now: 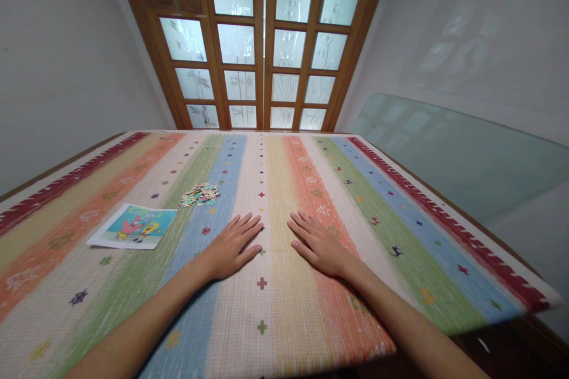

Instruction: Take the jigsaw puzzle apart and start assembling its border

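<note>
My left hand [231, 246] lies flat, palm down, on the striped cloth [311, 320] that covers the table, fingers slightly apart and holding nothing. My right hand [317, 243] rests the same way a short gap to its right, also empty. A small heap of loose jigsaw pieces [200, 194] sits on the cloth beyond and left of my left hand. Further left lies a printed cartoon picture [136, 226], flat on the cloth. Neither hand touches the pieces or the picture.
The cloth has long coloured stripes running away from me. A wooden double door with frosted glass panes [264, 41] stands behind the table. A sheet of glass [466, 160] leans along the wall at the right. White walls close in on both sides.
</note>
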The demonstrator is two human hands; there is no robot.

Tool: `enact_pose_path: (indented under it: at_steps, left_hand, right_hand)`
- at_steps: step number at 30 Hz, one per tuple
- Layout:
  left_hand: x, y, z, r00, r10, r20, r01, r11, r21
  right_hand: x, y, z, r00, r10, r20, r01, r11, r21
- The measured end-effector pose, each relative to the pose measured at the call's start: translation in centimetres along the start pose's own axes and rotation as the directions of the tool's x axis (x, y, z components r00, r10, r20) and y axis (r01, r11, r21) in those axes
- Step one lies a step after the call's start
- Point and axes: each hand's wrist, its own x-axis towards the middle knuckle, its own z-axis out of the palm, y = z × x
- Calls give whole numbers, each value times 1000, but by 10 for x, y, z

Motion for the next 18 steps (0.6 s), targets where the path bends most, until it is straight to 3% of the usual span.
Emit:
enact_pose_path:
  at_steps: [18]
  left_hand:
    - [0, 1, -1, 1000, 15, -20, -15, 1000, -10]
  right_hand:
    - [0, 0, 0, 1000, 2, -14, -2, 1000, 5]
